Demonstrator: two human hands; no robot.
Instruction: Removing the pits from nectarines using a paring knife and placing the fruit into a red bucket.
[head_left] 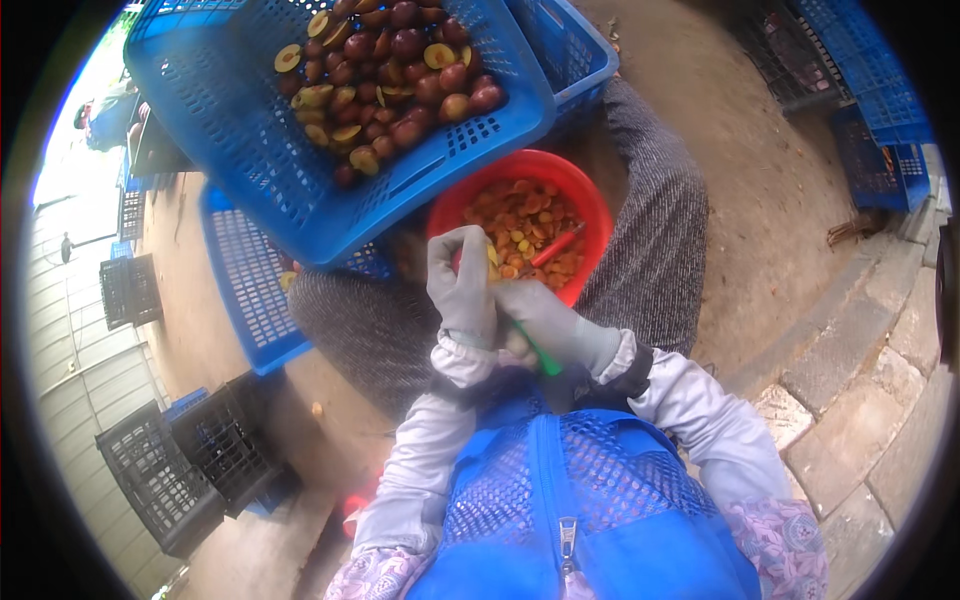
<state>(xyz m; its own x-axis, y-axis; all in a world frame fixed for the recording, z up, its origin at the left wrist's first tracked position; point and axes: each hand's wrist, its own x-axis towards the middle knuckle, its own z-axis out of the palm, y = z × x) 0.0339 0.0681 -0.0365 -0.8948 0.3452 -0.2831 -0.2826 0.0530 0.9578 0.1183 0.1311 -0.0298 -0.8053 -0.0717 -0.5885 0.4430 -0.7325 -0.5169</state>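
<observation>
Bare dirt ground [740,150] and stone paving lie around the seated person. Between the knees stands a red bowl [590,200] holding orange pits and fruit scraps. Above it a tilted blue crate [250,120] holds dark red plums [400,60], some cut in halves. The gloved left hand [462,290] is closed around a yellowish fruit piece [492,258] over the bowl. The gloved right hand [555,325] grips a green-handled tool [543,358]. Black crates [180,470] stand at the left.
</observation>
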